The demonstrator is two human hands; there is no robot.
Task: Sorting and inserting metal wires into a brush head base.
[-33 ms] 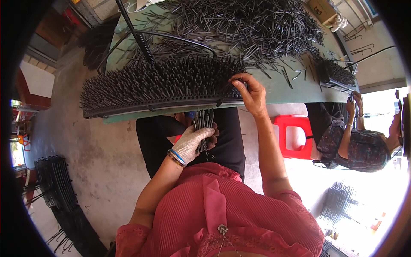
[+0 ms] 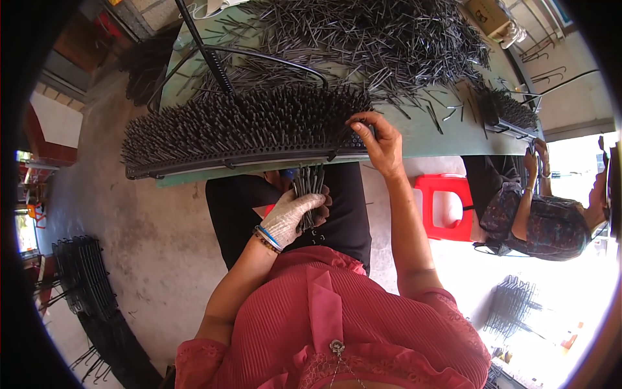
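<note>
My left hand (image 2: 295,211), in a pale work glove, is closed round a bundle of thin black sticks (image 2: 309,181) just below the table edge. Bare and pinching, my right hand (image 2: 378,139) is at the right end of a long black perforated rack (image 2: 246,157). Its fingertips seem to grip a thin black stick, partly lost against the dark rows. Dense rows of upright black sticks (image 2: 240,123) fill most of the rack, while some holes show near my right fingers.
Loose black sticks (image 2: 389,39) lie heaped on the green table (image 2: 463,139). A bent metal rod frame (image 2: 210,61) rises behind the rack. To the right, a co-worker (image 2: 538,214) handles a similar rack (image 2: 512,113) near a red stool (image 2: 444,214). Black hooked racks (image 2: 84,272) stand at left.
</note>
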